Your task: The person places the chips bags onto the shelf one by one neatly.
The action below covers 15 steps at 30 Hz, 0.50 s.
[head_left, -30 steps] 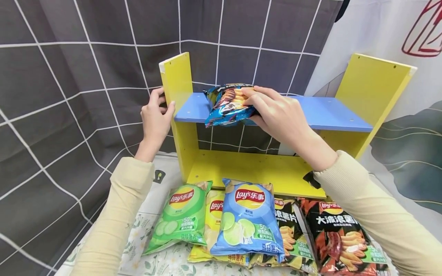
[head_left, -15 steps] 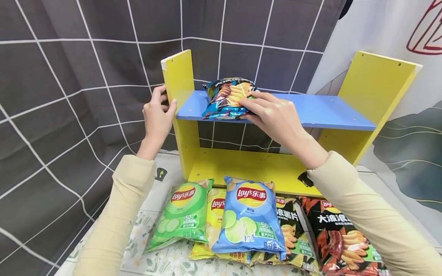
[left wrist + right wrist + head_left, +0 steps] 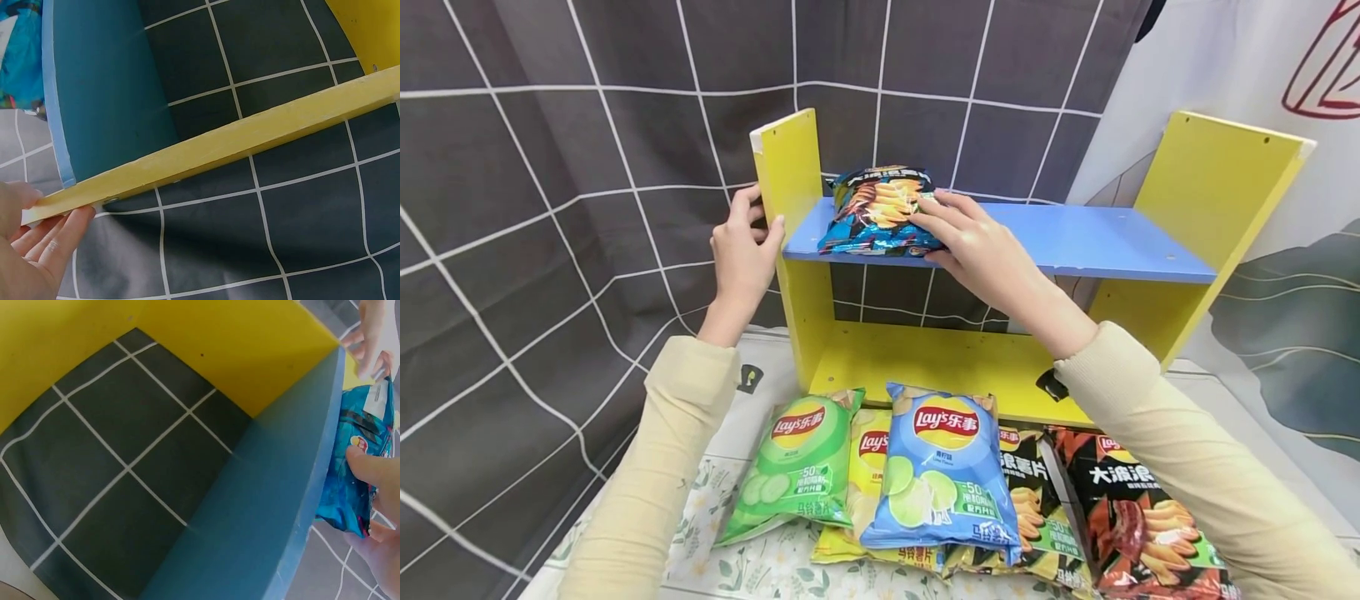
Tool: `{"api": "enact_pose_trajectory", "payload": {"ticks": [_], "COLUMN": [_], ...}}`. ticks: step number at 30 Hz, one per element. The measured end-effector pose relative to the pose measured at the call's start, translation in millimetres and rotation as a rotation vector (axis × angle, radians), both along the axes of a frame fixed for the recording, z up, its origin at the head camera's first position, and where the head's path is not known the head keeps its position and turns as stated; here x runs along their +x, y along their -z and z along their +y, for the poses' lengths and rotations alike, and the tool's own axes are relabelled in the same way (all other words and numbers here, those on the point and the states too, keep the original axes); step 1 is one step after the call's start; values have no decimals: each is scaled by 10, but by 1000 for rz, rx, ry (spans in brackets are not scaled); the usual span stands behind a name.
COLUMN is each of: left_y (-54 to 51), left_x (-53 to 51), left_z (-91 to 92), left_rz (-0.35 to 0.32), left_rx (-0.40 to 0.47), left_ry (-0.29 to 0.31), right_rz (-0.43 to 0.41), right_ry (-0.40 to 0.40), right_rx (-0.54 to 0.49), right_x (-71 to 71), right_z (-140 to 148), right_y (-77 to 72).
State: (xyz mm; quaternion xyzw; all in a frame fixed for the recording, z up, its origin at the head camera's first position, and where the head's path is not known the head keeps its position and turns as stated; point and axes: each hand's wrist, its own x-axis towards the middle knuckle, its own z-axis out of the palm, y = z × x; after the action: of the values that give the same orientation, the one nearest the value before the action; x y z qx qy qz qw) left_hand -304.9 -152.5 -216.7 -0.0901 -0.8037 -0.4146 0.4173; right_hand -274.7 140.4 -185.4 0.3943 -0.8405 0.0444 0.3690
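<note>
A blue-and-black chip bag (image 3: 876, 208) lies at the left end of the blue middle shelf (image 3: 1090, 237), its front edge at the board's front. My right hand (image 3: 981, 250) holds its right end, fingers on the printed face; the right wrist view shows the thumb on the blue side of the bag (image 3: 350, 494). My left hand (image 3: 741, 262) grips the yellow left side panel (image 3: 790, 167) near its front edge. In the left wrist view the thumb and fingers lie on opposite sides of that panel's edge (image 3: 206, 150).
Before the yellow bottom board (image 3: 925, 358) lie several bags: a green chip bag (image 3: 793, 458), a yellow one (image 3: 867, 483), a light-blue one (image 3: 940, 475), a black one (image 3: 1030, 500) and a black-and-red one (image 3: 1142, 517). A yellow right panel (image 3: 1217, 192) bounds the shelf. Dark checked cloth hangs behind.
My right hand has moved the chip bag left along the blue shelf, towards the left panel. The bag lies further back on the board than a second ago. My left hand keeps its grip.
</note>
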Motion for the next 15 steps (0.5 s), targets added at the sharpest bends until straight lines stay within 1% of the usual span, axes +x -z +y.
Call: {"api": "enact_pose_trajectory", "payload": {"ticks": [7,12,15], "left_y": [6,2,4], "left_x": [3,16,18], "left_z": [3,14,19], "left_rz": [5,29,27], "left_rx": [-3,-6,-5], "left_ry": [-3,-2,-2], "right_rz": [37,50,67], "right_ry": [4,-5,-11], "right_rx": [66,59,53], "right_x": [-77,-115,-133], "right_z": [-61,-112,-142], "right_y": [62,103,126]}}
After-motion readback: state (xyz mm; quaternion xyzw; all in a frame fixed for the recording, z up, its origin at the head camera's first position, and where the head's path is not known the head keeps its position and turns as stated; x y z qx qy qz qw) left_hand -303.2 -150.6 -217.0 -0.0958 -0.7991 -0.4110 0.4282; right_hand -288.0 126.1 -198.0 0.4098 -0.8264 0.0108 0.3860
